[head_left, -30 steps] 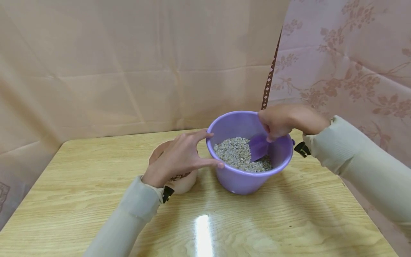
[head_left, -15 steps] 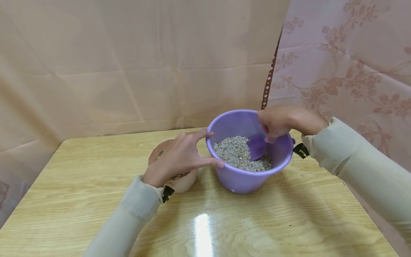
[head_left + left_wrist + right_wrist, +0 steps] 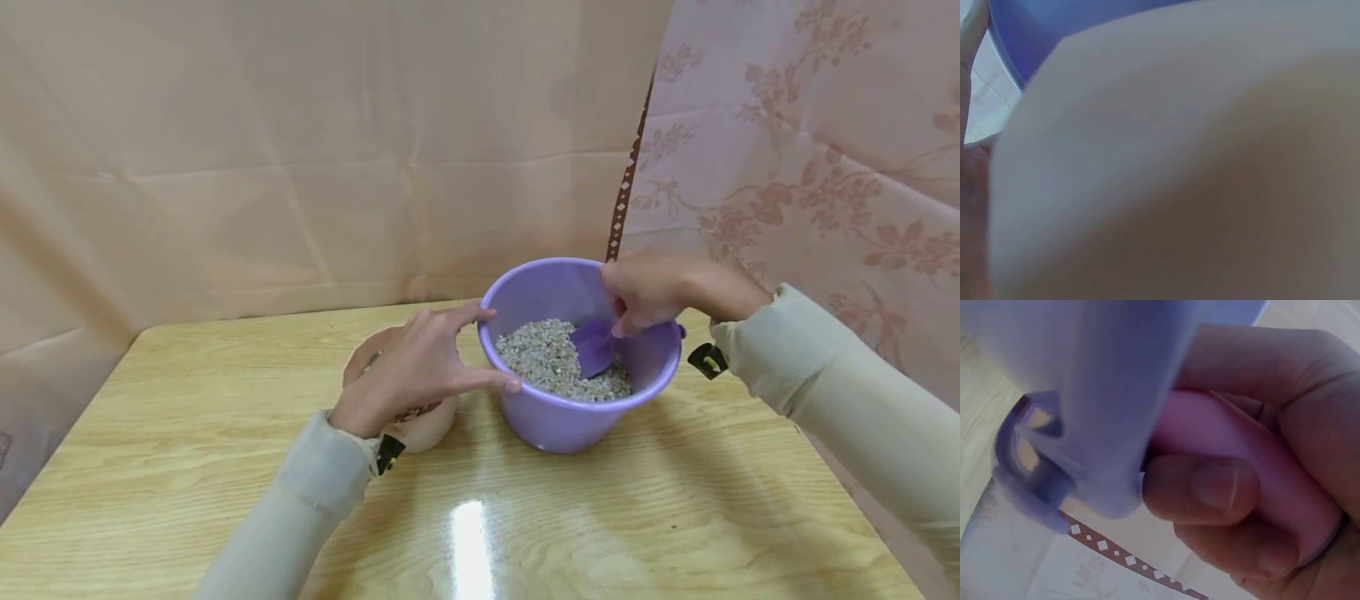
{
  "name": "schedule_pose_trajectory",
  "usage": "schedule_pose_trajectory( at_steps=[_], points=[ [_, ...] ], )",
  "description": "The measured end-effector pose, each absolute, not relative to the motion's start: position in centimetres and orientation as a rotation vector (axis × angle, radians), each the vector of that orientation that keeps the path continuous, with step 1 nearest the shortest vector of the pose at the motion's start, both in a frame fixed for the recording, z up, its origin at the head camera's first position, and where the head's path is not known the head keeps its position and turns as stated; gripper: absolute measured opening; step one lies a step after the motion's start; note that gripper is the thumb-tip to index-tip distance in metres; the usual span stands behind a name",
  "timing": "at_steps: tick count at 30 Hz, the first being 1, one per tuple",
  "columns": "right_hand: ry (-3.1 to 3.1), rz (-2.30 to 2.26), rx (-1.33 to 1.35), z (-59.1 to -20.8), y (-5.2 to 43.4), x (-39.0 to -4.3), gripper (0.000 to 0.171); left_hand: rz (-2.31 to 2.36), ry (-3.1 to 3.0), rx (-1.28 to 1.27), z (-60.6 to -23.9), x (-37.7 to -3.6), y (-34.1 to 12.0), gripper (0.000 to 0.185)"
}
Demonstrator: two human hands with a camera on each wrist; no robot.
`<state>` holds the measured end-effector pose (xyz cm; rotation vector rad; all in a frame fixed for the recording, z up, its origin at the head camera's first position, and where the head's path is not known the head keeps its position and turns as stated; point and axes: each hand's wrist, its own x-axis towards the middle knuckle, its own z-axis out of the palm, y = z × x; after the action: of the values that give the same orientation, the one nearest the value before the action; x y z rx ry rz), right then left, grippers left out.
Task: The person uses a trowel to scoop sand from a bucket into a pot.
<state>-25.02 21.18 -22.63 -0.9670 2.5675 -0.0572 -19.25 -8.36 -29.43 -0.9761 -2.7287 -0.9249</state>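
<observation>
A purple bucket (image 3: 562,429) stands on the table, partly filled with pale gravel (image 3: 540,354). My left hand (image 3: 420,362) reaches to its left side, index finger and thumb spread straight, their tips on the rim. Inside the bucket, a purple scoop (image 3: 594,350) has its blade edge sunk in the gravel. Over the right rim my right hand (image 3: 652,292) grips the scoop; its pink handle (image 3: 1229,437) shows between curled fingers in the right wrist view. Under my left hand sits a cream pot (image 3: 431,429) with brown bits inside, mostly hidden.
The wooden table (image 3: 225,417) ends at a beige cloth backdrop (image 3: 300,167) behind the bucket. A pink floral cloth (image 3: 810,167) hangs on the right. A bucket-side lug (image 3: 1041,469) appears close up in the right wrist view.
My right hand has shifted the scoop blade slightly left through the gravel. The left hand, bucket and pot stay in place.
</observation>
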Motion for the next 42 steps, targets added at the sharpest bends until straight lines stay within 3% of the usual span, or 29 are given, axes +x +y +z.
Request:
schedule_pose_trajectory(
  at_steps=[10,32,42],
  points=[
    [2.517,-0.149,-1.087,-24.2,21.6,-25.3,0.027,-0.894,-2.732,-0.968,-29.5,-19.2,-8.3,0.092],
    [2.532,-0.205,-1.063,-24.2,21.8,-25.5,0.031,-0.905,-2.729,-0.955,-29.5,-19.2,-8.4,0.091],
    [2.490,-0.274,-1.053,-24.4,22.0,-25.7,0.020,-0.909,-2.739,-0.956,-29.6,-19.2,-8.4,0.092]
  ],
)
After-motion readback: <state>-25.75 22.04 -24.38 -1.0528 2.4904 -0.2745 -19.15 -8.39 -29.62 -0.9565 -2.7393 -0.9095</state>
